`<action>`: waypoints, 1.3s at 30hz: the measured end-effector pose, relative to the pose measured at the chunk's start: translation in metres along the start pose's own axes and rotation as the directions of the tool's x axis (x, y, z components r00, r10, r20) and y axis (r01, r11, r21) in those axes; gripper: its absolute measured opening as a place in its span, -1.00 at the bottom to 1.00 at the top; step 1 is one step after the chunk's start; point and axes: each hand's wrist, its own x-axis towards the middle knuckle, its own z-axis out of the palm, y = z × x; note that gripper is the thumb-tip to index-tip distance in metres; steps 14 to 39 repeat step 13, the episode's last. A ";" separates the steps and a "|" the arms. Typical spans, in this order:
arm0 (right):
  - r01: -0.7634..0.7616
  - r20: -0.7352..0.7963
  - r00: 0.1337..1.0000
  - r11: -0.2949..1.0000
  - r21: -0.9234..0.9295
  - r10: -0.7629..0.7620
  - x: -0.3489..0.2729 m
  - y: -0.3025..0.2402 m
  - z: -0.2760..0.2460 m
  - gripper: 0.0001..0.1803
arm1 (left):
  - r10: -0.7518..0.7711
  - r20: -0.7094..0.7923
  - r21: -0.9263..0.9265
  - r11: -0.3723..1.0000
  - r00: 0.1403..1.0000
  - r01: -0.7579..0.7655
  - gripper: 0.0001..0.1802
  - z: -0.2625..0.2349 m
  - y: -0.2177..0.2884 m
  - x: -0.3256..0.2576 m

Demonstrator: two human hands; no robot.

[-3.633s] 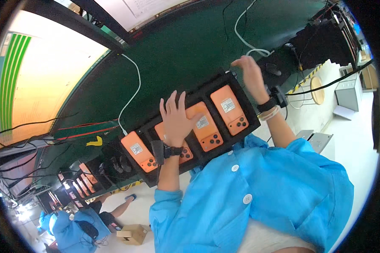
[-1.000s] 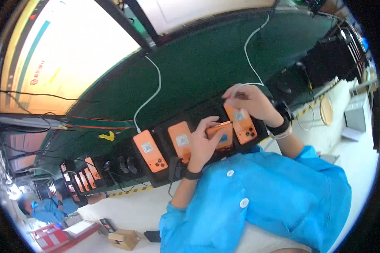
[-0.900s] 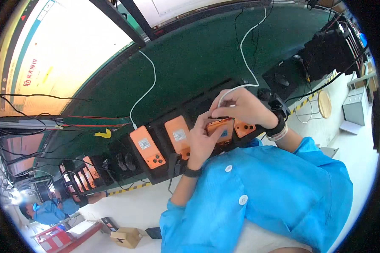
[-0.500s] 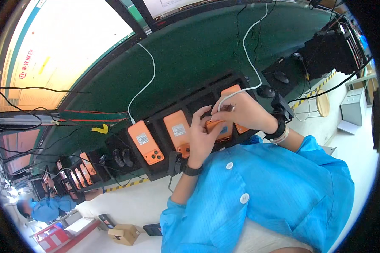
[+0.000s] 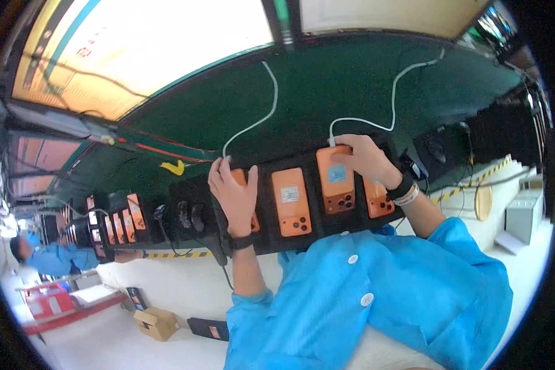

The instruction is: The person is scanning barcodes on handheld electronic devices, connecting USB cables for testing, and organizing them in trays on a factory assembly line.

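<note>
In my right hand (image 5: 369, 161) is an orange smartphone (image 5: 335, 179), back up, with a pale label and a white cable (image 5: 376, 127) at its top end. The thumb lies on its back; the other fingers curl around the top edge near the plug. My left hand (image 5: 233, 200) rests over the leftmost orange phone (image 5: 254, 223), fingers stretched toward its top end and thumb apart. Another white cable (image 5: 253, 127) runs to that end; the hand hides the connection. Between the hands an orange phone (image 5: 291, 203) lies in the black tray (image 5: 265, 242), another orange phone (image 5: 379, 200) at the right.
Monitors (image 5: 166, 49) stand along the far side of the green bench mat (image 5: 314, 86). A yellow strip (image 5: 173, 167) and more orange phones (image 5: 134, 213) lie leftward, where a co-worker in blue (image 5: 61, 256) is. A cardboard box (image 5: 156, 324) sits on the floor.
My hands have moved apart. The left went left from the middle to the leftmost phone; the right now holds the cabled phone, flat and fully in sight. The view has shifted.
</note>
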 end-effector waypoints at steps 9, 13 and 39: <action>0.260 0.074 0.956 0.937 0.235 -0.284 0.047 -0.063 0.093 -0.51 | -0.276 0.135 -0.099 0.952 0.952 0.290 -0.19 0.019 -0.023 -0.017; 0.123 0.285 0.930 0.927 0.354 -0.232 0.074 -0.072 0.143 -0.46 | -0.254 0.105 -0.409 0.870 0.962 0.274 -0.04 0.007 -0.005 -0.032; 0.123 0.285 0.930 0.927 0.354 -0.232 0.074 -0.072 0.143 -0.46 | -0.254 0.105 -0.409 0.870 0.962 0.274 -0.04 0.007 -0.005 -0.032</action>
